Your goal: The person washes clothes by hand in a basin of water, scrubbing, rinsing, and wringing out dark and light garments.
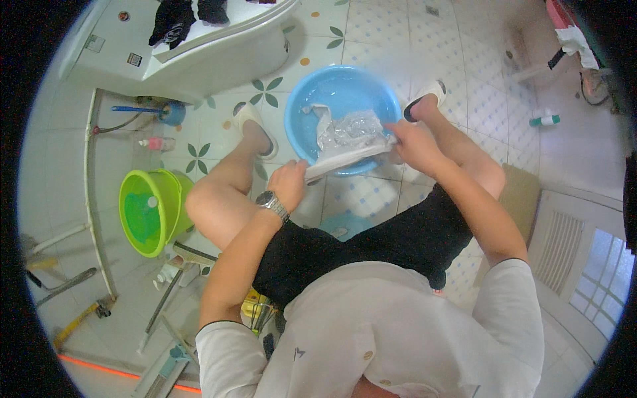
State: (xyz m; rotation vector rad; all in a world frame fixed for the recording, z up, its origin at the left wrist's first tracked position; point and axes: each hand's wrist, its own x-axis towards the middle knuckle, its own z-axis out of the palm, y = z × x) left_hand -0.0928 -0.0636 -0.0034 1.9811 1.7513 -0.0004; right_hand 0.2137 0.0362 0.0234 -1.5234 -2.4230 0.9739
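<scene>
Between my feet a round blue plastic basin (340, 78) holds water. A wet white cloth (324, 130), perhaps a garment, lies partly in the water and is drawn up over the basin's near rim. My left hand (288, 185), with a metal-band watch on its wrist, grips one end of the cloth's edge just outside the rim at the lower left. My right hand (417, 145) grips the other end at the basin's right side. The edge stretches taut between both hands, while the middle of the cloth sags and looks soaked.
A lime-green bucket (171, 219) with green contents stands at the left. Near it are a pink bottle (159, 144) and a blue long-handled dipper (171, 113). Dark clothes (172, 22) lie on the white bathtub (219, 69). A green-and-white bottle (545, 121) is at the right.
</scene>
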